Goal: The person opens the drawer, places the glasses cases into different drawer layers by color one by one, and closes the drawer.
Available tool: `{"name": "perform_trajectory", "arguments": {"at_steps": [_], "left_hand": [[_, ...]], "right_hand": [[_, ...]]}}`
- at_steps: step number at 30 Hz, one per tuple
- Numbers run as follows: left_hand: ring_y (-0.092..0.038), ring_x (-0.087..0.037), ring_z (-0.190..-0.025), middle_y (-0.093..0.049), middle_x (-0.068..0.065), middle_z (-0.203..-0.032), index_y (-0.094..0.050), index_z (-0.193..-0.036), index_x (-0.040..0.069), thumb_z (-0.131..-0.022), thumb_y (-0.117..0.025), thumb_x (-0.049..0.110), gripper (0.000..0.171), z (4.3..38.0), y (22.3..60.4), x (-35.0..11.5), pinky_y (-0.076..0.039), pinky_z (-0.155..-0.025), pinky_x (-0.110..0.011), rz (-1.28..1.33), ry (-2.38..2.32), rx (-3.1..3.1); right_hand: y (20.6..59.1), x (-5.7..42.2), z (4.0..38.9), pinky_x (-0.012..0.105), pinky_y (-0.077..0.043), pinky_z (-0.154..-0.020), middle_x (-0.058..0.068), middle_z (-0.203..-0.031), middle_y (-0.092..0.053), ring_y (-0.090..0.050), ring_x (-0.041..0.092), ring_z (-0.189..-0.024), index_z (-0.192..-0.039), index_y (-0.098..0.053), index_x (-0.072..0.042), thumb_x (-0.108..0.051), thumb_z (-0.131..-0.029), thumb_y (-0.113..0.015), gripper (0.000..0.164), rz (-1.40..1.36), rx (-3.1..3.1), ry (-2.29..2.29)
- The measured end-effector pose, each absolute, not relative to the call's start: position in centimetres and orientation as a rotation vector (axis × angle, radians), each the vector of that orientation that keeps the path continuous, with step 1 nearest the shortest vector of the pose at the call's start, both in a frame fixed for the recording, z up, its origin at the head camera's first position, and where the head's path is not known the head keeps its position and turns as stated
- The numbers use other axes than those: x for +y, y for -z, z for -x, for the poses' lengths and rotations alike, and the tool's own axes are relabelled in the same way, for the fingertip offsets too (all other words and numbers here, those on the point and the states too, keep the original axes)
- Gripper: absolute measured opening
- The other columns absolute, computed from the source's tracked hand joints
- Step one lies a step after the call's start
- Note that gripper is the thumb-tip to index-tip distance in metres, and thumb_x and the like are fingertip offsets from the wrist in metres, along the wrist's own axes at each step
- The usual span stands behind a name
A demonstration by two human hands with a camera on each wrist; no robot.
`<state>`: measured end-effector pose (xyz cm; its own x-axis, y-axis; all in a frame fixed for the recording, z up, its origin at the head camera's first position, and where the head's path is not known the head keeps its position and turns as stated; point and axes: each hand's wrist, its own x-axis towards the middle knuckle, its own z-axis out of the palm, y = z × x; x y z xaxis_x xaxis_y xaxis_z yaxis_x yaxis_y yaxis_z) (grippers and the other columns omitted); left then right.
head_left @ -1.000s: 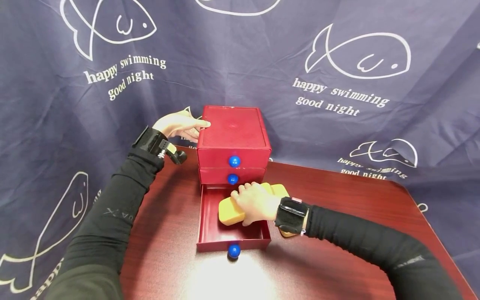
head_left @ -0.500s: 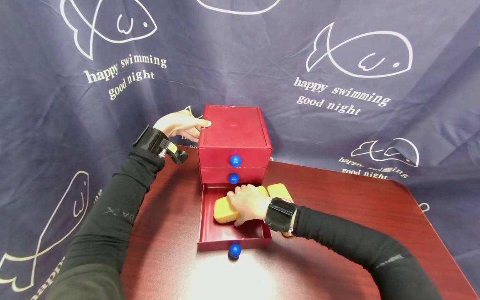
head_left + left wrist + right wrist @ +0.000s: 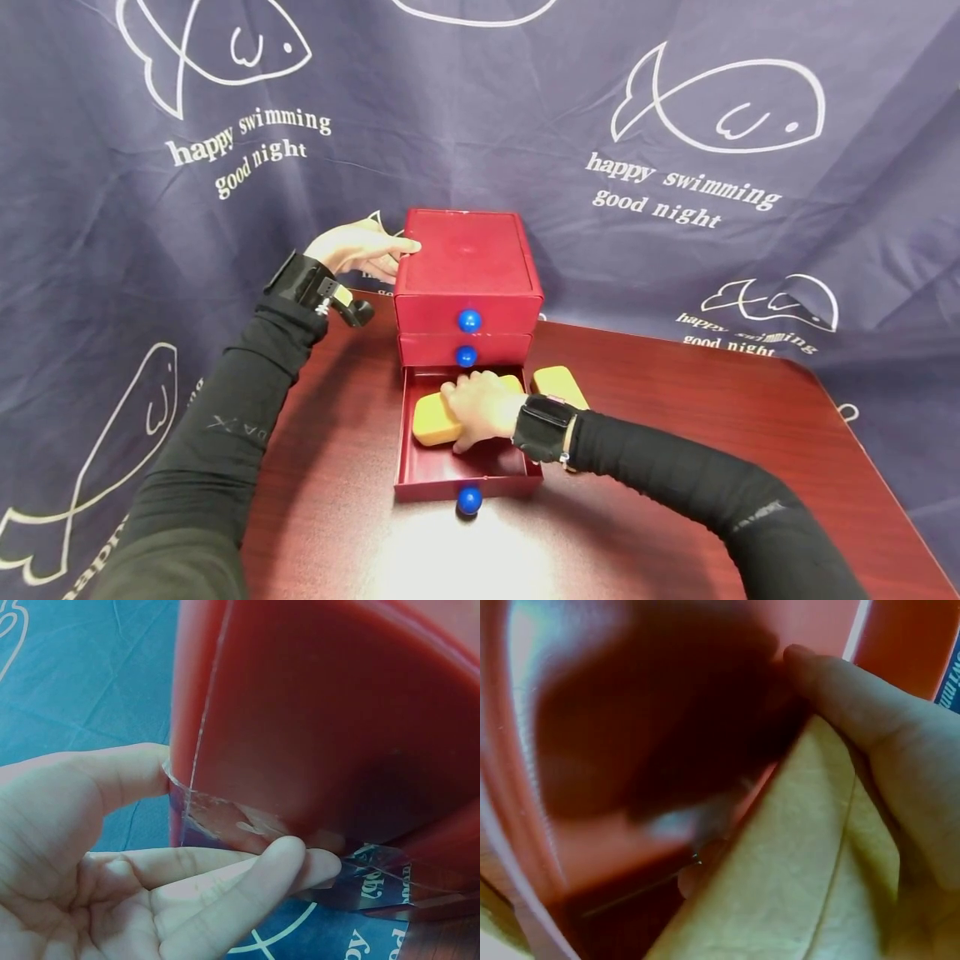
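My right hand [image 3: 480, 406] grips a yellow rounded oblong block [image 3: 437, 418] over the pulled-out bottom drawer [image 3: 467, 487]. In the right wrist view, a thin line runs along the block [image 3: 757, 877], and the thumb lies along one side. A second yellow piece [image 3: 558, 383] lies on the table to the right of the drawer, partly hidden by the right wrist. My left hand [image 3: 360, 250] is at the upper left edge of the red drawer cabinet [image 3: 467, 250], thumb tip on the top edge. Its other fingers [image 3: 217, 915] lie loosely by the taped side.
Two upper drawers with blue knobs [image 3: 469, 321] are closed. The bottom drawer's blue knob [image 3: 468, 501] projects toward the near side. Behind the reddish-brown table [image 3: 675, 392] hangs a blue curtain [image 3: 570, 92] printed with fish.
My right hand has moved left with the yellow block, bringing it farther over the drawer and away from the second yellow piece. The left hand has stayed at the cabinet edge.
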<state>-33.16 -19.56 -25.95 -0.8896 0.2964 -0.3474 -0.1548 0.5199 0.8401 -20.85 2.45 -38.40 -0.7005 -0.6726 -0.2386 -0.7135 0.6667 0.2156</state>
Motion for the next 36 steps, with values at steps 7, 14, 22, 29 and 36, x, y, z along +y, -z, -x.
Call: {"name": "perform_trajectory", "arguments": {"at_steps": [7, 14, 22, 29, 36], "left_hand": [[-0.064, -0.027, -0.095, -0.059, -0.022, -0.115, -0.046, -0.127, -0.005, -0.089, -0.058, 0.034, 0.056, 33.2, 25.9, -19.6, -0.047, -0.090, -0.041, -0.107, -1.346, 2.312], [-0.064, -0.027, -0.094, -0.060, -0.022, -0.114, -0.047, -0.126, -0.005, -0.089, -0.059, 0.033, 0.055, 33.2, 25.9, -19.6, -0.048, -0.088, -0.040, -0.097, -1.354, 2.316], [-0.065, -0.025, -0.093, -0.061, -0.021, -0.112, -0.047, -0.125, -0.006, -0.088, -0.060, 0.033, 0.056, 33.0, 25.9, -19.7, -0.047, -0.090, -0.042, -0.100, -1.353, 2.315], [-0.064, -0.027, -0.096, -0.059, -0.023, -0.115, -0.047, -0.126, -0.005, -0.089, -0.059, 0.034, 0.055, 33.2, 26.0, -19.6, -0.048, -0.089, -0.040, -0.095, -1.342, 2.317], [-0.064, -0.026, -0.094, -0.059, -0.022, -0.114, -0.047, -0.126, -0.005, -0.088, -0.060, 0.035, 0.056, 33.2, 26.0, -19.6, -0.050, -0.086, -0.039, -0.091, -1.353, 2.308]], "right_hand": [[38.8, 1.9, 21.1, 0.031, -0.048, -0.062, 0.001, -0.087, -0.053, -0.053, 0.019, -0.077, -0.105, -0.049, -0.016, -0.062, -0.061, -0.073, 0.068, 1.112, 2.711, -0.377], [39.1, 1.8, 21.2, 0.033, -0.048, -0.056, 0.000, -0.088, -0.051, -0.052, 0.019, -0.078, -0.107, -0.045, -0.018, -0.063, -0.060, -0.074, 0.070, 1.045, 2.692, -0.320], [39.4, 2.0, 21.4, 0.038, -0.048, -0.049, 0.000, -0.089, -0.050, -0.051, 0.019, -0.077, -0.106, -0.043, -0.021, -0.065, -0.059, -0.073, 0.071, 0.970, 2.687, -0.254], [40.1, 2.0, 21.9, 0.037, -0.050, -0.054, 0.003, -0.090, -0.050, -0.052, 0.021, -0.076, -0.108, -0.041, -0.018, -0.070, -0.061, -0.068, 0.075, 1.030, 2.697, -0.267], [40.1, 2.0, 22.3, 0.037, -0.051, -0.057, 0.005, -0.091, -0.050, -0.053, 0.022, -0.076, -0.108, -0.040, -0.016, -0.073, -0.059, -0.066, 0.079, 1.031, 2.703, -0.295]]}}
